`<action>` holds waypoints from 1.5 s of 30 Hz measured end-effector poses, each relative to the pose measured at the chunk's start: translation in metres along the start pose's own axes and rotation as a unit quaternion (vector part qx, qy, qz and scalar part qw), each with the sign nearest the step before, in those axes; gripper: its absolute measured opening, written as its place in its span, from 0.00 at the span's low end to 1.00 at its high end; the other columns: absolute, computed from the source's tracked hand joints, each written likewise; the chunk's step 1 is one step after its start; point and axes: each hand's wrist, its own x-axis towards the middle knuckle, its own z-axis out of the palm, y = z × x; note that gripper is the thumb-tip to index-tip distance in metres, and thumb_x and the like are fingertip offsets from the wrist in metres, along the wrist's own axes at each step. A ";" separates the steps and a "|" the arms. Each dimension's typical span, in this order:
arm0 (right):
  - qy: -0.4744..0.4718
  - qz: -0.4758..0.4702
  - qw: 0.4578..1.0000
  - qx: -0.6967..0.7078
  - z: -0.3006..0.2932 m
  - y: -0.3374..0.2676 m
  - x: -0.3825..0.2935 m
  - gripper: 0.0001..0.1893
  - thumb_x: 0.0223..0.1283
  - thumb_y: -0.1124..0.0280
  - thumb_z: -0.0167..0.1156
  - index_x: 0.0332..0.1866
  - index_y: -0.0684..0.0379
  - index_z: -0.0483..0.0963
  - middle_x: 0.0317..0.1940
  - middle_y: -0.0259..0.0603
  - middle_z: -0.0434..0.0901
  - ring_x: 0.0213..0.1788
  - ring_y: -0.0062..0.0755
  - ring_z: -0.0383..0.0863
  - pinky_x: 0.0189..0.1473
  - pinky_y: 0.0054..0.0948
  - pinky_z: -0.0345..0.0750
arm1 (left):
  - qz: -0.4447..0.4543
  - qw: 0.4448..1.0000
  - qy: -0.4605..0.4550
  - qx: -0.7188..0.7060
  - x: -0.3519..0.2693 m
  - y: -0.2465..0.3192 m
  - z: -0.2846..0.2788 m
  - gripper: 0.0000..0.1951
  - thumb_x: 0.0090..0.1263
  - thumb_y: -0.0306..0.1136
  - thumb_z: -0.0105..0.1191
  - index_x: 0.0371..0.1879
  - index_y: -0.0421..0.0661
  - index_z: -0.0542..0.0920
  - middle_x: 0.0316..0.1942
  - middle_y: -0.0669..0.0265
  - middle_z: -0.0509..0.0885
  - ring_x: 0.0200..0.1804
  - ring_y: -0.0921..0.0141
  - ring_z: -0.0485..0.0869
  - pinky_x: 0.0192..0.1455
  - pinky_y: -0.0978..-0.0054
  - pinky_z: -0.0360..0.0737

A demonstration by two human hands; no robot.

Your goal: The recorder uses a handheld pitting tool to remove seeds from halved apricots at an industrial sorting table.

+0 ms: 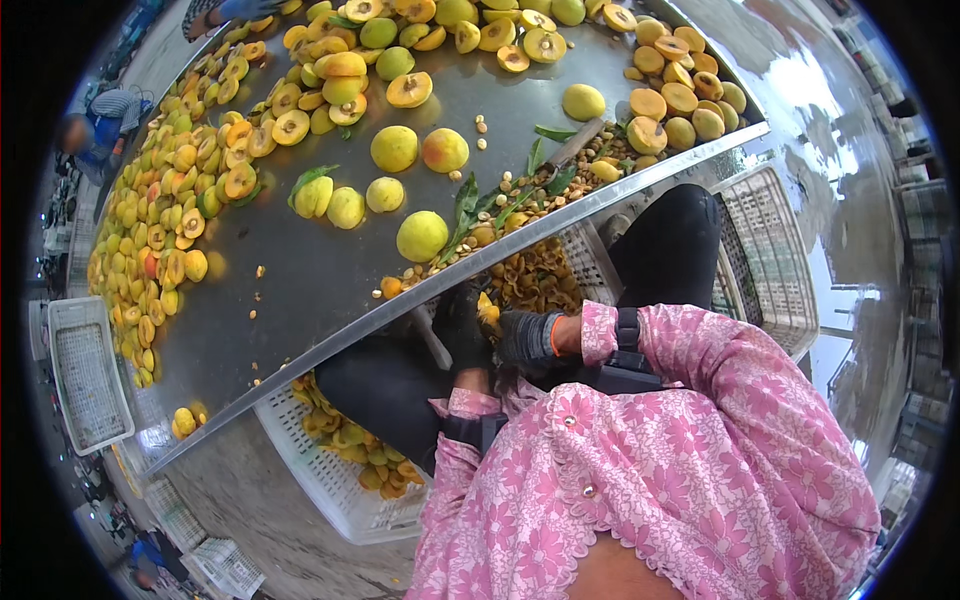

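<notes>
Both my hands are low in front of my body, just below the edge of the metal table (322, 262). My right hand (529, 337), in a grey knit glove with an orange cuff, is beside a yellow-orange piece of fruit (488, 309); whether its fingers hold it is unclear. My left hand (466, 322), in a dark glove, is close by and hard to make out against the dark trousers. Whole yellow fruits (422, 236) and halved fruits (409, 90) lie on the table. A knife (574, 144) rests among loose pits (551, 199) and green leaves (465, 199).
A raised metal rim (450, 280) borders the table. Beneath it, a crate holds fruit pieces (532, 277). Another white plastic crate (337, 502) with fruit stands beside my leg, and more crates (784, 255) stand across from it. A co-worker's gloved hand (247, 9) is at the far edge.
</notes>
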 end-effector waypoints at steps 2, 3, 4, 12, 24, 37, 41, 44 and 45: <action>-0.025 0.003 1.000 -0.015 0.002 -0.001 0.001 0.10 0.32 0.64 0.56 0.21 0.57 0.77 0.21 0.44 0.78 0.27 0.45 0.78 0.31 0.37 0.74 | -0.054 0.998 -0.006 -0.025 -0.001 0.002 0.000 0.12 0.59 0.28 0.51 0.39 0.36 0.77 0.38 0.58 0.79 0.38 0.69 0.78 0.42 0.74 0.74; -0.031 0.001 1.000 -0.001 0.002 0.000 0.002 0.10 0.31 0.64 0.56 0.21 0.57 0.77 0.21 0.45 0.78 0.27 0.46 0.78 0.31 0.37 0.74 | 0.001 0.999 -0.019 0.037 0.000 -0.001 -0.002 0.12 0.59 0.28 0.51 0.39 0.36 0.77 0.38 0.58 0.79 0.38 0.69 0.78 0.42 0.74 0.74; -0.038 -0.001 0.999 0.013 0.002 0.000 0.002 0.10 0.31 0.64 0.56 0.21 0.57 0.77 0.21 0.45 0.78 0.27 0.47 0.78 0.31 0.37 0.74 | 0.055 0.993 -0.032 0.099 0.002 -0.006 -0.004 0.12 0.59 0.28 0.51 0.40 0.36 0.77 0.38 0.57 0.79 0.39 0.69 0.78 0.42 0.74 0.74; 0.054 -0.017 0.994 0.091 -0.007 0.003 -0.006 0.10 0.31 0.63 0.56 0.21 0.57 0.76 0.21 0.46 0.77 0.28 0.48 0.77 0.33 0.39 0.74 | -0.009 0.999 -0.027 -0.025 0.004 -0.012 -0.002 0.11 0.61 0.30 0.49 0.38 0.37 0.77 0.39 0.60 0.79 0.41 0.70 0.77 0.44 0.74 0.72; 0.135 0.023 0.990 0.032 0.027 0.006 0.010 0.08 0.31 0.65 0.56 0.17 0.58 0.76 0.14 0.46 0.75 0.20 0.48 0.76 0.23 0.39 0.73 | -0.141 0.985 0.053 -0.081 0.010 -0.038 -0.001 0.11 0.61 0.32 0.46 0.37 0.37 0.77 0.35 0.65 0.79 0.36 0.74 0.76 0.38 0.76 0.73; 0.151 0.336 0.880 0.299 0.022 -0.001 0.005 0.19 0.47 0.62 0.53 0.41 0.65 0.70 0.31 0.57 0.76 0.33 0.52 0.77 0.35 0.40 0.73 | -0.253 0.898 0.164 -0.322 0.014 -0.033 0.005 0.13 0.56 0.38 0.54 0.32 0.40 0.76 0.30 0.68 0.75 0.28 0.72 0.75 0.28 0.76 0.74; 0.150 0.409 0.865 0.250 0.046 0.022 0.003 0.14 0.47 0.68 0.52 0.38 0.64 0.70 0.28 0.54 0.75 0.33 0.48 0.77 0.34 0.37 0.73 | -0.246 0.913 0.222 -0.236 0.010 -0.018 0.009 0.12 0.57 0.38 0.54 0.32 0.41 0.76 0.29 0.67 0.76 0.29 0.72 0.76 0.30 0.77 0.75; 0.042 0.395 0.903 0.163 0.041 0.061 -0.016 0.08 0.45 0.68 0.53 0.26 0.61 0.72 0.25 0.52 0.74 0.28 0.47 0.76 0.31 0.35 0.72 | -0.209 0.945 0.177 -0.180 0.013 -0.012 -0.002 0.11 0.56 0.35 0.55 0.32 0.40 0.77 0.30 0.67 0.77 0.31 0.73 0.77 0.32 0.78 0.75; 0.087 0.417 0.890 0.162 0.042 0.057 -0.019 0.08 0.44 0.68 0.53 0.25 0.61 0.72 0.24 0.52 0.74 0.27 0.47 0.76 0.30 0.35 0.72 | -0.200 0.953 0.163 -0.160 0.011 -0.013 -0.004 0.11 0.55 0.34 0.55 0.33 0.40 0.77 0.30 0.66 0.78 0.32 0.73 0.77 0.33 0.79 0.75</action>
